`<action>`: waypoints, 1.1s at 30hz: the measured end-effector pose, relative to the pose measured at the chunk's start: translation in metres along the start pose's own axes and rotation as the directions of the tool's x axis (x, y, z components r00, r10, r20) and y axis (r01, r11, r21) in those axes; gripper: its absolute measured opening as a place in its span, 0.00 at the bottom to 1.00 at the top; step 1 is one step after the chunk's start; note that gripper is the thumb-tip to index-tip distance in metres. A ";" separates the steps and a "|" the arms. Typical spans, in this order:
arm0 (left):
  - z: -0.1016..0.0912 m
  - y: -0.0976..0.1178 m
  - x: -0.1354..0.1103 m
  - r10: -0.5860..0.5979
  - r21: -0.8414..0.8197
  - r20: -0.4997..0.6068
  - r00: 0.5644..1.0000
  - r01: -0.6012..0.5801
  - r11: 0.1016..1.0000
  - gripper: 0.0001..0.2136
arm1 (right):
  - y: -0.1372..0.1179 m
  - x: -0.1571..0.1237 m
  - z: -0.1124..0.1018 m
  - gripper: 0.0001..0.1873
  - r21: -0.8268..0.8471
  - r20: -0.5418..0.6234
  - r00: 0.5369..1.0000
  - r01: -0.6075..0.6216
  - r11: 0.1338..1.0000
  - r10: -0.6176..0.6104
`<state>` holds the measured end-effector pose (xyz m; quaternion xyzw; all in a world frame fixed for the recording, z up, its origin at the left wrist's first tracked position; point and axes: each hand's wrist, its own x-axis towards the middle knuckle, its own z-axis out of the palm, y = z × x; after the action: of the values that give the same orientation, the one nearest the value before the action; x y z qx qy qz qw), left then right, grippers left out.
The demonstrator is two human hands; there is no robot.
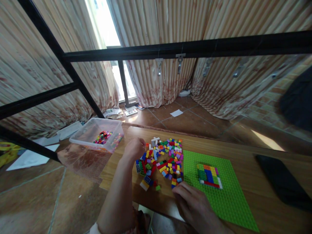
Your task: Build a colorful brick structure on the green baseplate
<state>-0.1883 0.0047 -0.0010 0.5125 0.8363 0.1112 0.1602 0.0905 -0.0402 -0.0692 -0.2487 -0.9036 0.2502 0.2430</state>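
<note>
A pile of small coloured bricks (162, 158) lies on the wooden table (243, 152). My left hand (134, 148) hovers over the pile's far left edge, its fingers curled into a loose fist; what it holds, if anything, is hidden. To the right of the pile lies a green baseplate (226, 198) with a small block of assembled bricks (209, 175) in green, blue, yellow, orange and red on it. My right hand (192, 201) rests flat at the near edge of the pile, beside the baseplate's near left corner, fingers stretched out toward the bricks.
A clear plastic tub (97, 133) with more bricks stands at the table's far left corner. A black flat object (282, 183) lies at the right. A black metal frame (185, 48) crosses above. Papers (29, 157) lie on the tiled floor beyond; curtains hang behind.
</note>
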 end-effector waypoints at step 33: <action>0.005 0.025 -0.007 0.095 -0.021 0.084 0.992 -0.093 0.995 0.13 | -0.003 0.002 -0.003 0.09 -0.070 0.008 1.000 0.013 0.997 -0.012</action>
<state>-0.1629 0.0100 0.0042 0.5542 0.8026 0.1038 0.1947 0.0896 -0.0399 -0.0650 -0.2503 -0.9142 0.2178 0.2325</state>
